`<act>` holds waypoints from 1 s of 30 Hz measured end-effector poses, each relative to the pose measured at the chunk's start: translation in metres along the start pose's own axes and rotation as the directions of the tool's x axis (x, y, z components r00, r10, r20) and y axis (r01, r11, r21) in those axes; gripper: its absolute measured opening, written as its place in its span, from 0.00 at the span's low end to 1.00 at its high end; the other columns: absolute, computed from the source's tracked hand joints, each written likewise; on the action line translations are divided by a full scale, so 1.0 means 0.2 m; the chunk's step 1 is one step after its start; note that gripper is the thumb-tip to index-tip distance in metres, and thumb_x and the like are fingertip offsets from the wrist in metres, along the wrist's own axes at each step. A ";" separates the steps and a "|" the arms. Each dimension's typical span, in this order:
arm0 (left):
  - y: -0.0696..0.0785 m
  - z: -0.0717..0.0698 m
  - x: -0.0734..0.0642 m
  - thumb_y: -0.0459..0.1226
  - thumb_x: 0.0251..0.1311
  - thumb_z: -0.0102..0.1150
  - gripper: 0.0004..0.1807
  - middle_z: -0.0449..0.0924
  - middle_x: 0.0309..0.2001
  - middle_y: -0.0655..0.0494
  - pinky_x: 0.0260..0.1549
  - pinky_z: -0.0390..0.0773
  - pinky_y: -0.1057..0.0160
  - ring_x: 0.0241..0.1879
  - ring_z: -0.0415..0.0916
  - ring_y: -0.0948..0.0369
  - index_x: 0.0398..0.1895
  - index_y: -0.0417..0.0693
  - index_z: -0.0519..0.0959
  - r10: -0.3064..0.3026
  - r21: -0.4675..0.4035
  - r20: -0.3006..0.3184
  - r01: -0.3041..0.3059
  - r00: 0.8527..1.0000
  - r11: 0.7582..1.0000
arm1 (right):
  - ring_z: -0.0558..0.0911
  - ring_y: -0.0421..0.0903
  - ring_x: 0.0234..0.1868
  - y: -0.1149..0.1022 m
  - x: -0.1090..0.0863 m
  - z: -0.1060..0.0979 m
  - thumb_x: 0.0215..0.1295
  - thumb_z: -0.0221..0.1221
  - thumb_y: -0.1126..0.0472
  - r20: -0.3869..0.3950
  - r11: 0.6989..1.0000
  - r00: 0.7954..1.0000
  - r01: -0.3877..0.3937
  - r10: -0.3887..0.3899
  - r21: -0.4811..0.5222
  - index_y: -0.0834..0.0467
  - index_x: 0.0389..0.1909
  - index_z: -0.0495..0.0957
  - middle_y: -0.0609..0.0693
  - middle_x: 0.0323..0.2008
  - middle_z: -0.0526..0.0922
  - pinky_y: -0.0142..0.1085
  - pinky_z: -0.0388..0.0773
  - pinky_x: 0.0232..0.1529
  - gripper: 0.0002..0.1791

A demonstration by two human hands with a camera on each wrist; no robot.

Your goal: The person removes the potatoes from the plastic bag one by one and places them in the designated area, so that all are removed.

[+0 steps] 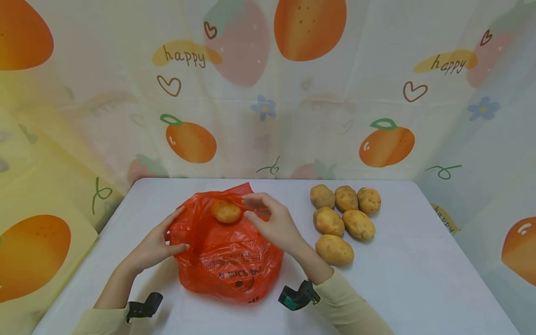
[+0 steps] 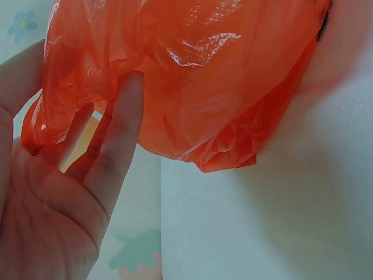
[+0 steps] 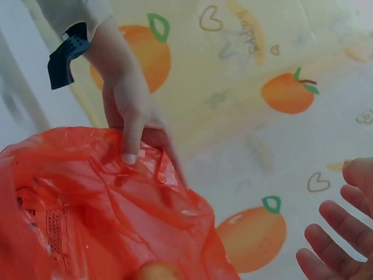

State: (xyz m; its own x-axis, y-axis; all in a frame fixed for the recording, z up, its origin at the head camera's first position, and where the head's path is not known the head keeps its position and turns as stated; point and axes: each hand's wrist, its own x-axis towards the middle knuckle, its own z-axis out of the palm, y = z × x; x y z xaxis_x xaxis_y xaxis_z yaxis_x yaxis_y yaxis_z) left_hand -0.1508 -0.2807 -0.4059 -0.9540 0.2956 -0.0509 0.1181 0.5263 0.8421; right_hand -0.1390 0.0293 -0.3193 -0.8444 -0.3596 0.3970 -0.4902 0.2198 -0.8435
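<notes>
A red plastic bag (image 1: 240, 239) with dark print stands on the white table, its mouth spread. At its left side my left hand (image 1: 152, 246) holds the rim, the thumb on the near side and the fingers farther back. In the left wrist view, red film (image 2: 192, 87) passes between the fingers of that hand. One potato (image 1: 226, 211) shows in the bag's mouth. Just right of it, my right hand (image 1: 274, 223) hovers over the bag's right side with fingers loosely bent. The right wrist view shows this hand's fingers (image 3: 335, 233) spread and apart from the potato (image 3: 158, 271).
On the table (image 1: 402, 279) to the right of the bag, several potatoes (image 1: 328, 221) lie grouped in rough rows. A patterned cloth (image 1: 293, 121) with printed fruit hangs behind the table's far edge and down both sides.
</notes>
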 end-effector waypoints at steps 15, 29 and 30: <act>-0.01 0.00 0.00 0.41 0.45 0.64 0.47 0.55 0.61 0.49 0.35 0.78 0.58 0.52 0.63 0.46 0.65 0.70 0.46 0.011 0.013 -0.012 -0.011 1.000 1.000 | 0.74 0.41 0.47 0.21 0.14 0.17 0.57 0.56 0.60 0.012 0.999 0.999 -0.043 0.043 0.014 0.52 0.48 0.71 0.47 0.46 0.76 0.36 0.73 0.46 0.16; 0.00 0.01 0.00 0.41 0.45 0.64 0.47 0.55 0.61 0.49 0.36 0.77 0.56 0.53 0.62 0.45 0.65 0.69 0.46 -0.001 -0.003 -0.011 0.001 1.000 1.000 | 0.73 0.47 0.49 0.44 0.21 0.26 0.58 0.55 0.56 0.044 0.995 0.994 -0.103 0.103 -0.016 0.55 0.50 0.70 0.49 0.48 0.74 0.41 0.71 0.49 0.19; 0.00 0.01 0.00 0.41 0.45 0.64 0.47 0.54 0.61 0.49 0.36 0.77 0.55 0.53 0.62 0.45 0.65 0.69 0.46 0.000 0.000 -0.011 0.000 1.000 1.000 | 0.73 0.48 0.49 0.45 0.21 0.26 0.57 0.55 0.56 0.045 0.994 0.993 -0.106 0.107 -0.025 0.55 0.50 0.70 0.49 0.48 0.74 0.41 0.71 0.49 0.19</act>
State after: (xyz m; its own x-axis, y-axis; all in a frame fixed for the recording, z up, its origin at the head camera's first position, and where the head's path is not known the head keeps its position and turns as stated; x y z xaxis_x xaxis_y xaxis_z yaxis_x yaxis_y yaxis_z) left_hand -0.1513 -0.2793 -0.4074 -0.9570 0.2864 -0.0449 0.1181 0.5264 0.8420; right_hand -0.2075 -0.0136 -0.3974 -0.8817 -0.3740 0.2876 -0.4028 0.2795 -0.8716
